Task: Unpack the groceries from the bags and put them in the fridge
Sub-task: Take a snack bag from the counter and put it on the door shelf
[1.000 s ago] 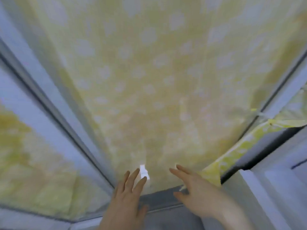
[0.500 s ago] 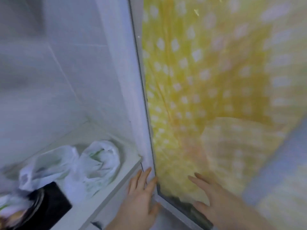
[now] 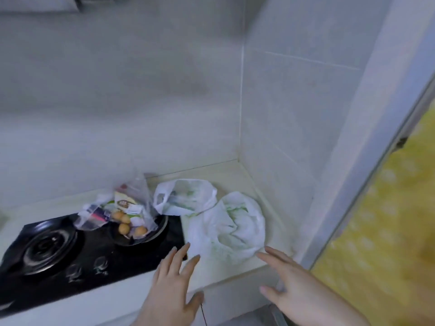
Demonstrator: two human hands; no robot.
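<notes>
Two white plastic bags with green print lie on the pale counter (image 3: 237, 274): a near bag (image 3: 231, 229) and a far bag (image 3: 186, 198) behind it. A clear bag of packets (image 3: 130, 201) and several round brown items (image 3: 128, 223) sit in a dark pan (image 3: 138, 231) on the black stove (image 3: 70, 260). My left hand (image 3: 174, 285) is open, fingers straight, just short of the near bag's left edge. My right hand (image 3: 299, 285) is open too, its fingertips close to the bag's lower right edge. Neither hand holds anything. The yellow dotted fridge door (image 3: 381, 231) fills the right edge.
White tiled walls (image 3: 282, 114) close the counter's corner behind and to the right of the bags. A burner (image 3: 47, 245) takes up the stove's left half. The grey fridge side (image 3: 367, 137) rises right beside the counter.
The view swung left from the yellow dotted fridge door to the counter. Both hands left the door's lower edge and now reach toward the near white bag.
</notes>
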